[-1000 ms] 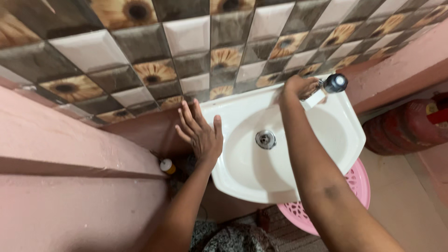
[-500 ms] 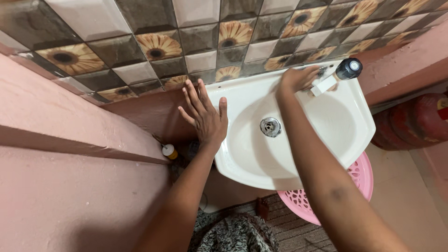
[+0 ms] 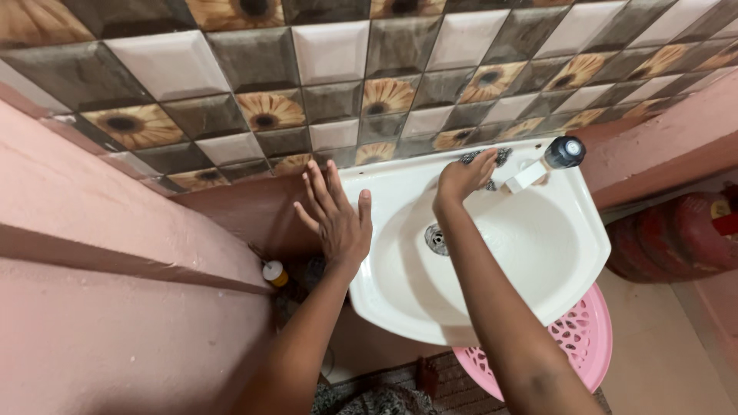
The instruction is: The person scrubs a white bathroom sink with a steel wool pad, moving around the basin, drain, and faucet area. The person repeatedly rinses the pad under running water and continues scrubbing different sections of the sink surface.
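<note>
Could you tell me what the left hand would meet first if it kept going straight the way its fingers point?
Probably the tiled wall: the left hand, flat and open by the basin rim, points up toward it, though depth is unclear.

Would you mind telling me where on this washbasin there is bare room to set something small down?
The white basin has a bare bowl between the drain and its front and right rim. Its back ledge is crowded: the right hand presses a dark scrubber there, beside the tap. The left hand covers the left rim.
</note>
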